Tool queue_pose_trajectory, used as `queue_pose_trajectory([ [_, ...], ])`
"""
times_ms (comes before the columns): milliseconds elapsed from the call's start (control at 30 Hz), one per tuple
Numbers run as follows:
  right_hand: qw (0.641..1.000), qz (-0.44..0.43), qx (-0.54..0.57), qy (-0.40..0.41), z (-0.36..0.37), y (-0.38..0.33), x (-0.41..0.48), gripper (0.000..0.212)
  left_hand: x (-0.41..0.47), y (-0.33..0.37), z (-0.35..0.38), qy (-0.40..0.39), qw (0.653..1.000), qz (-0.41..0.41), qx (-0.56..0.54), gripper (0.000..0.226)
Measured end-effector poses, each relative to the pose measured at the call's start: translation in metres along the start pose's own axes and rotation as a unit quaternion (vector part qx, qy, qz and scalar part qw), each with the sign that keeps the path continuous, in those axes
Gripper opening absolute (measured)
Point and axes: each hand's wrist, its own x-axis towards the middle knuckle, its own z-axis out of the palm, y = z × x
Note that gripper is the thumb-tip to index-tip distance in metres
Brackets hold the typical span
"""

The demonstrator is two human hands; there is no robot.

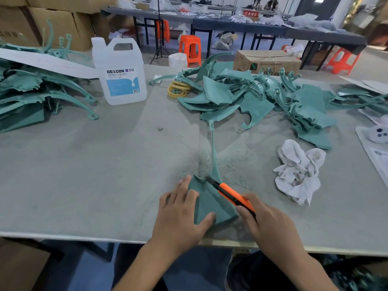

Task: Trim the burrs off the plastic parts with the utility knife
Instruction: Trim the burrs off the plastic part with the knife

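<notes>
Plastic part [210, 203], a teal fan-shaped piece with a long thin stem pointing away, lies at the near edge of the grey bench [105, 164]. The left hand [180, 215] presses it flat, fingers spread. The right hand [270, 223] curls around an orange utility knife [228, 193], its black tip at the part's far edge. Fine teal shavings [233, 164] dust the bench nearby. A crumpled white rag [298, 171] lies to the right. Farther back sit a right heap of teal parts [273, 101], a left heap [31, 91], and between them a white jug [121, 72] and yellow rings [178, 89].
</notes>
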Motion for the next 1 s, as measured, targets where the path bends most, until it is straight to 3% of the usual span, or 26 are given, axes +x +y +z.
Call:
queue_pose_trajectory([
  [567,0.999,-0.011,0.004,0.038,0.0051,0.0003,0.0017,0.031,-0.0011,-0.0027,0.0057,0.034,0.999,0.013,-0.015,0.060],
  [1000,0.999,-0.015,0.031,0.013,0.0030,0.0054,0.0019,0.028,-0.0012,-0.0046,0.0082,0.030,0.999,0.016,-0.024,0.060],
])
